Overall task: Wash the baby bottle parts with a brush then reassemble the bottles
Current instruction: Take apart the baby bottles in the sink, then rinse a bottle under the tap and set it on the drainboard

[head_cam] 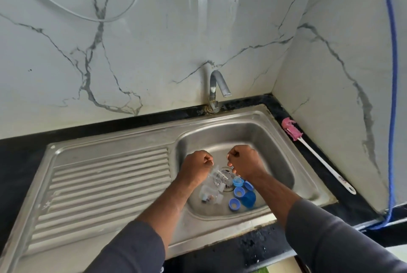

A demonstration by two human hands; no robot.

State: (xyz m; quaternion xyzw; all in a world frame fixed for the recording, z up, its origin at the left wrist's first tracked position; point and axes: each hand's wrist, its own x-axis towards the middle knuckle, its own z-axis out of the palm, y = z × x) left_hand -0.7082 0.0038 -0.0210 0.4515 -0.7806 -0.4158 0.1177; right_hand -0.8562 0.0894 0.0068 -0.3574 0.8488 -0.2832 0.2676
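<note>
From my feed, both hands hang over the basin of the stainless steel sink, side by side and just apart. The left hand is curled into a tight fist, and I see nothing held in it. The right hand is balled up the same way, with no object visible in its fingers. Grey sleeves cover both forearms.

The bottle parts lie on the basin floor, below and between the wrists. The clear plastic bottle bodies are heaped over and beside the drain, too jumbled for me to count. Just to their right is a cluster of round blue plastic screw rings, touching one another, with a larger, deeper blue cap against them.

The long bottle brush with a pink head and white handle lies on the black worktop along the right edge of the sink, well apart from both hands. Its pink end points toward the back corner.

The chrome tap stands behind the basin against the marble-patterned wall. A blue cord hangs down the right wall.
</note>
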